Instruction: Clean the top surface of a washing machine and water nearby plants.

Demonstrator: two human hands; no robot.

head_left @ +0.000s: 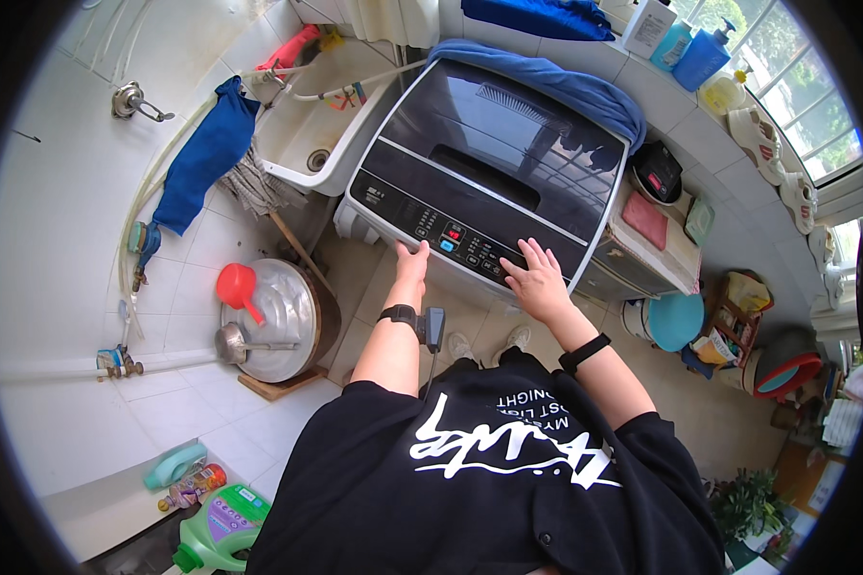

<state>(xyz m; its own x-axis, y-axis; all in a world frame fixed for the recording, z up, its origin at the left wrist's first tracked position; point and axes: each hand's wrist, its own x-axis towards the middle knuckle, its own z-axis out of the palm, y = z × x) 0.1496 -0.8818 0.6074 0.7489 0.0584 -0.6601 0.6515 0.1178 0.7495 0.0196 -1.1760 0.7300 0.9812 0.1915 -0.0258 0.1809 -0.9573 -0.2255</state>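
A top-loading washing machine (508, 125) stands in front of me, its dark glass lid down. Along its front runs a black control panel (393, 203) with a lit red display and a blue-lit button. My right hand (537, 281) is open, fingers spread over the right part of the panel; a fingertip is at the buttons there. At the front edge, left of the display, my left hand (413, 265) rests with its fingers against the rim, holding nothing. A blue towel (585, 88) lies along the back of the machine.
To the left are a white sink (292, 144), a hanging blue cloth (201, 158), a mop (252, 182) and a metal-lidded vat (292, 311) bearing a red dipper (237, 285). Bottles (703, 59) and shoes (756, 142) line the right sill. A teal basin (675, 321) stands at right.
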